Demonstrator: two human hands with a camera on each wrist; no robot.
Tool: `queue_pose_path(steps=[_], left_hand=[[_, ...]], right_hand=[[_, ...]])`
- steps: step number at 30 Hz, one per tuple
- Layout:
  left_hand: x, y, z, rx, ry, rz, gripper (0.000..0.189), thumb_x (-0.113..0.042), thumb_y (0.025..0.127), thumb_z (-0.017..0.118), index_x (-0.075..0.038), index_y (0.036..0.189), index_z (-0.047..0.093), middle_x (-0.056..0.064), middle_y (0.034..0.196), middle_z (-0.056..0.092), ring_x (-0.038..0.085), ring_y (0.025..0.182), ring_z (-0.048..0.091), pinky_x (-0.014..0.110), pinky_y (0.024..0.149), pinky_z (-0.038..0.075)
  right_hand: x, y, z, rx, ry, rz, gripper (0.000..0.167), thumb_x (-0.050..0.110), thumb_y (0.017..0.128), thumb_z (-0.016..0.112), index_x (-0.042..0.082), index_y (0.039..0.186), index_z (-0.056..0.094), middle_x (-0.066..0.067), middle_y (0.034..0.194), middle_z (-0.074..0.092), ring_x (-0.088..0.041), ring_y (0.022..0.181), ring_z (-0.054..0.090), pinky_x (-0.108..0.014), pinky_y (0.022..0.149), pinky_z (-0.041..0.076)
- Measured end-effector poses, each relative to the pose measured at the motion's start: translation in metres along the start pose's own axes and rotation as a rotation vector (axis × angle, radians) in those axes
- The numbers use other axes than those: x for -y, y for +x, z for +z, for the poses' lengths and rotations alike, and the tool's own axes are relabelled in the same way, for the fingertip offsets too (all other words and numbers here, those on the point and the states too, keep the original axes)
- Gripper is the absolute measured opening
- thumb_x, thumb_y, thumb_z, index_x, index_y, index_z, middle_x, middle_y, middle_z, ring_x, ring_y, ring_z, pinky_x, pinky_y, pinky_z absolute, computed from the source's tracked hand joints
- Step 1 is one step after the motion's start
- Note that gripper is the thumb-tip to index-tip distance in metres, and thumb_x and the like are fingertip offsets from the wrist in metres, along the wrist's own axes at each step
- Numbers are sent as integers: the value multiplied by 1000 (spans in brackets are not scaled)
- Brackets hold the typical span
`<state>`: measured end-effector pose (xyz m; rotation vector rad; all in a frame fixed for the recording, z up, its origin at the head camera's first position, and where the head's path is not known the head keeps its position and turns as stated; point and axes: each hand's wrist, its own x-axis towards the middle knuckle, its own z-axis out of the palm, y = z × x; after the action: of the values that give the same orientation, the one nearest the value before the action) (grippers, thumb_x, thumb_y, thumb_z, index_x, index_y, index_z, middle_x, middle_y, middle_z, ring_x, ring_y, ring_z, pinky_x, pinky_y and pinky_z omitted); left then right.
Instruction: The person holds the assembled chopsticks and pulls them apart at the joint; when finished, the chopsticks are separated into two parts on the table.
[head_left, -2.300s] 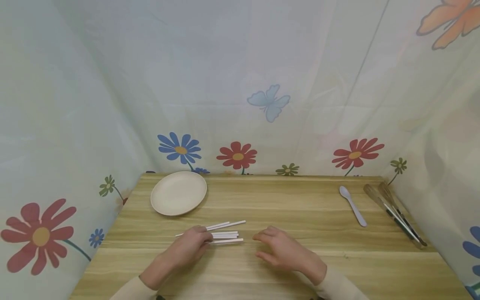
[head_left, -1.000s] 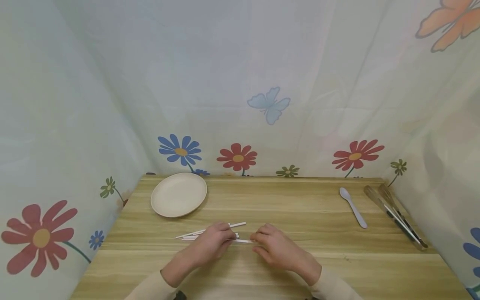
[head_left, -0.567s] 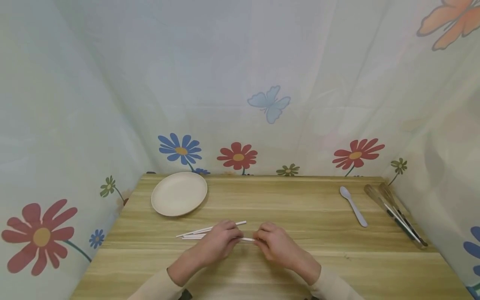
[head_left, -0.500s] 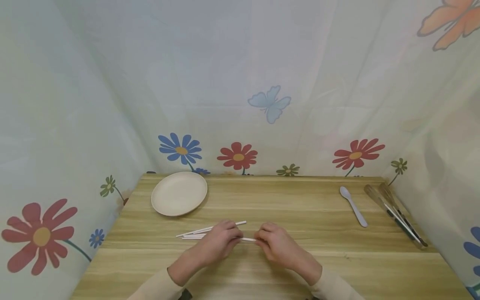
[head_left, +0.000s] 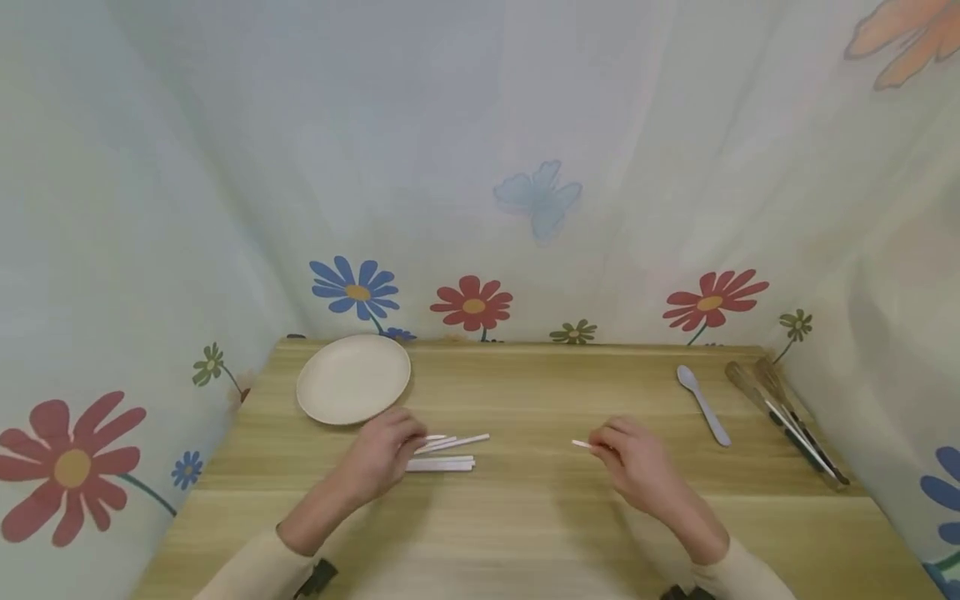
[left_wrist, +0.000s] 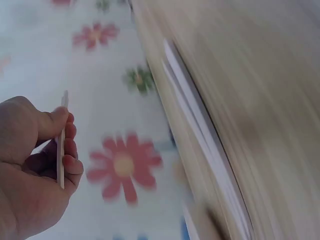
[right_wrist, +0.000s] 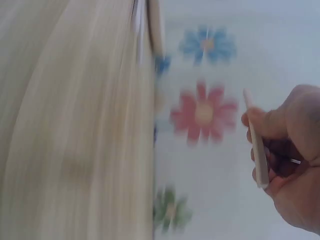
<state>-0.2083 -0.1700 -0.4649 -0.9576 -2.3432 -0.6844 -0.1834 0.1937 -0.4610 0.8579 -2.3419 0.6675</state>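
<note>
My left hand (head_left: 378, 457) is raised over the left side of a group of white sticks and pinches a short stick piece (left_wrist: 61, 160) between thumb and fingers; its upper end looks ragged in the left wrist view. Farther right, my right hand (head_left: 643, 468) pinches another short white stick piece (right_wrist: 258, 147), whose tip points left in the head view. The two pieces are well apart. Several whole white sticks (head_left: 442, 465) lie on the wooden table (head_left: 517, 542), partly covered by the left hand in the head view.
A round cream plate (head_left: 354, 379) lies at the back left, just beyond the left hand. Toward the right are a pale lilac spoon (head_left: 702, 405) and slim brown-ended utensils (head_left: 787, 425) with dark handles. A flowered curtain (head_left: 420, 167) encloses the table's back and sides.
Both hands came together on one white stick, then moved apart and up, left hand leftward, right hand rightward. Each now holds a separate short piece.
</note>
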Motion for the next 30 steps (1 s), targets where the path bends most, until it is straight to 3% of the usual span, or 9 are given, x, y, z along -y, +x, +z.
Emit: queue_pose_path(steps=[3, 7, 9, 16, 22, 30], left_hand=[[-14, 12, 5, 67, -50, 41, 2, -6, 84, 72, -7, 85, 71, -3, 81, 62, 10, 76, 55, 24, 67, 48], [-23, 12, 12, 91, -69, 11, 2, -8, 83, 74, -7, 83, 72, -4, 79, 62, 8, 74, 56, 23, 66, 48], [-24, 11, 15, 85, -67, 1, 3, -6, 81, 75, -7, 83, 73, -5, 78, 62, 8, 74, 57, 22, 67, 49], [-26, 9, 22, 95, -50, -52, 6, -8, 78, 73, -10, 84, 74, -5, 79, 63, 7, 75, 59, 23, 69, 51], [-30, 8, 28, 103, -63, -71, 9, -7, 76, 71, -9, 84, 73, -4, 80, 64, 9, 75, 60, 26, 71, 52], [-32, 8, 33, 200, -80, -127, 8, -8, 80, 70, -11, 86, 74, -6, 84, 62, 7, 77, 59, 22, 71, 52]], right_hand=[[12, 12, 3, 70, 46, -62, 1, 9, 87, 71, 9, 85, 70, 6, 85, 63, -7, 77, 53, -20, 64, 47], [15, 10, 6, 99, 113, -93, 4, 5, 84, 73, 8, 85, 71, 5, 84, 63, -6, 76, 53, -16, 64, 46], [13, 7, 5, 96, 122, -84, 9, 2, 79, 76, 8, 83, 71, 5, 82, 63, -5, 74, 52, -15, 62, 45], [8, 1, 0, 134, 94, -82, 8, 6, 79, 77, 12, 83, 73, 9, 82, 62, -2, 73, 53, -12, 61, 44], [11, -5, -4, 192, 135, -55, 11, 5, 78, 78, 15, 83, 75, 11, 80, 63, 1, 70, 51, -11, 58, 43], [16, -11, -9, 230, 130, -91, 11, 8, 78, 78, 16, 84, 74, 13, 80, 62, 2, 71, 51, -8, 59, 41]])
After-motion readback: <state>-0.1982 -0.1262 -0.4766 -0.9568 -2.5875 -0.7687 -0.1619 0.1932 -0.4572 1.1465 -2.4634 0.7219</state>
